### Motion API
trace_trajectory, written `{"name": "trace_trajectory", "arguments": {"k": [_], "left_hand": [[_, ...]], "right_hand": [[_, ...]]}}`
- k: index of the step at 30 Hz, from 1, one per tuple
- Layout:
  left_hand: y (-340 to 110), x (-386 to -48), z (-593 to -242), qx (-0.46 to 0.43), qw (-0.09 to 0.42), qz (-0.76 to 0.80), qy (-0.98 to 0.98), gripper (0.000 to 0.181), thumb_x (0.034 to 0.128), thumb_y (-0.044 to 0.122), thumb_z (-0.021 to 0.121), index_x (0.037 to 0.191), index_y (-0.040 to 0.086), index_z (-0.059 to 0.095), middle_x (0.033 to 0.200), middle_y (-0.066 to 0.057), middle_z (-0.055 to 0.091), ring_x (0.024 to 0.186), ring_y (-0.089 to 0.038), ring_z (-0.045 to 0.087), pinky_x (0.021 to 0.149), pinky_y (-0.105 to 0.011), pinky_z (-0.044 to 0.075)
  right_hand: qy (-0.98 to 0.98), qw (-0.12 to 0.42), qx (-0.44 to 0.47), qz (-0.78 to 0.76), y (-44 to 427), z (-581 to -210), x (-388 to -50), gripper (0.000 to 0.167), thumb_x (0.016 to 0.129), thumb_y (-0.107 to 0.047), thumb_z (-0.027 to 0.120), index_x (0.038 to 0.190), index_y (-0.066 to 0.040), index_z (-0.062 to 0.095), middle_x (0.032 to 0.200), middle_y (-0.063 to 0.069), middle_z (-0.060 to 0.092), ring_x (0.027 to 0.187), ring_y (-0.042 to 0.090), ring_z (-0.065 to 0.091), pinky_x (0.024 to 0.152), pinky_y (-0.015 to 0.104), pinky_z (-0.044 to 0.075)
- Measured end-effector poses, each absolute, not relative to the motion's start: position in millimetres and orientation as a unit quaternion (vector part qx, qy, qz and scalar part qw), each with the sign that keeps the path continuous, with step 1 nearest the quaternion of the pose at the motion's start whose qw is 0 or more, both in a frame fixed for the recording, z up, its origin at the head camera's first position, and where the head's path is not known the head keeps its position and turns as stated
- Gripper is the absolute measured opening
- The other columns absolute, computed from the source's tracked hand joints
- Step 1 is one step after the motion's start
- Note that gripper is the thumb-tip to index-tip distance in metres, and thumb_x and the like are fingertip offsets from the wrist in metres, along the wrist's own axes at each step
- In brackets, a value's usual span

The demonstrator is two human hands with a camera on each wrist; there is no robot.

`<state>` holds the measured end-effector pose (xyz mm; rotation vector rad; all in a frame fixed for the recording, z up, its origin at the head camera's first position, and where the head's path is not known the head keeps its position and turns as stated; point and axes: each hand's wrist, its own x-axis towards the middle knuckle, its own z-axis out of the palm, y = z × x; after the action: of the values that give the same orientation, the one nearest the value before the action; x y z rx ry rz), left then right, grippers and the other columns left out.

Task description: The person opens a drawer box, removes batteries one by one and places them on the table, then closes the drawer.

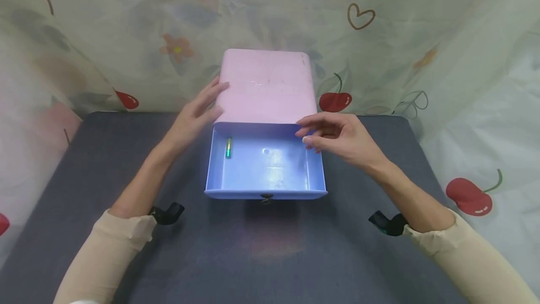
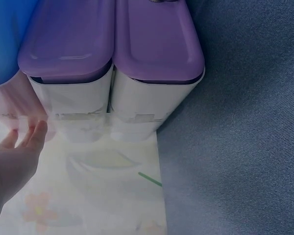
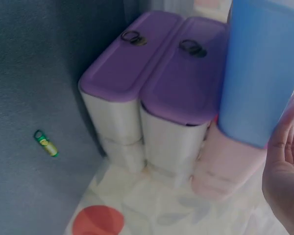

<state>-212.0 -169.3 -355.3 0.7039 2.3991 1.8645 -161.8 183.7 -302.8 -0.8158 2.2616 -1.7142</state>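
Observation:
A pink drawer box (image 1: 267,88) stands with its blue drawer (image 1: 291,168) pulled out toward me. A small green-and-gold cylinder (image 1: 228,148), which looks like a battery, lies inside by the left wall. My left hand (image 1: 196,114) rests on the box's left side, its fingers extended. Over the drawer's right rear corner is my right hand (image 1: 337,135), fingers loosely bent and nothing visible between them. In the right wrist view, the right hand (image 3: 284,171) is at the blue drawer's side (image 3: 259,73); whether it touches is unclear.
Below the top drawer, the wrist views show more stacked drawers with purple fronts (image 3: 186,73) and metal ring pulls (image 3: 191,47). A small green-and-yellow looped thing (image 3: 46,143) lies on the dark tabletop (image 1: 270,262). A printed curtain (image 1: 270,13) hangs close behind the stack.

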Motion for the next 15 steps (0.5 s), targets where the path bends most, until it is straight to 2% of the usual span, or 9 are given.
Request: {"name": "trace_trajectory", "arguments": {"k": [5, 11, 15], "left_hand": [[-169.9, -212.0, -354.9, 0.225, 0.012, 0.599, 0.768, 0.054, 0.1009, 0.023, 0.057, 0.153, 0.022, 0.042, 0.164, 0.011, 0.020, 0.150, -0.012, 0.017, 0.120, -0.051, 0.018], [-170.0, -213.2, -356.5, 0.225, 0.013, 0.603, 0.765, 0.054, 0.1003, 0.022, 0.058, 0.152, 0.021, 0.043, 0.163, 0.010, 0.020, 0.150, -0.012, 0.018, 0.120, -0.052, 0.017], [-170.0, -212.6, -356.3, 0.223, 0.013, 0.605, 0.764, 0.054, 0.1003, 0.022, 0.058, 0.152, 0.021, 0.043, 0.163, 0.010, 0.020, 0.150, -0.013, 0.018, 0.120, -0.051, 0.017]], "right_hand": [[0.766, 0.099, -0.290, -0.566, 168.6, -298.4, -159.5, 0.035, 0.087, 0.000, 0.074, 0.121, 0.004, 0.065, 0.107, 0.023, 0.070, 0.084, 0.037, 0.068, 0.073, 0.033, 0.059], [0.791, 0.083, -0.310, -0.520, 149.9, -300.4, -154.9, 0.034, 0.085, -0.003, 0.078, 0.118, -0.006, 0.071, 0.101, 0.012, 0.073, 0.084, 0.019, 0.070, 0.075, 0.032, 0.058], [0.803, 0.083, -0.315, -0.499, 136.0, -300.3, -153.6, 0.033, 0.084, -0.005, 0.079, 0.116, -0.011, 0.073, 0.095, 0.001, 0.075, 0.081, 0.014, 0.070, 0.075, 0.032, 0.058]]}}
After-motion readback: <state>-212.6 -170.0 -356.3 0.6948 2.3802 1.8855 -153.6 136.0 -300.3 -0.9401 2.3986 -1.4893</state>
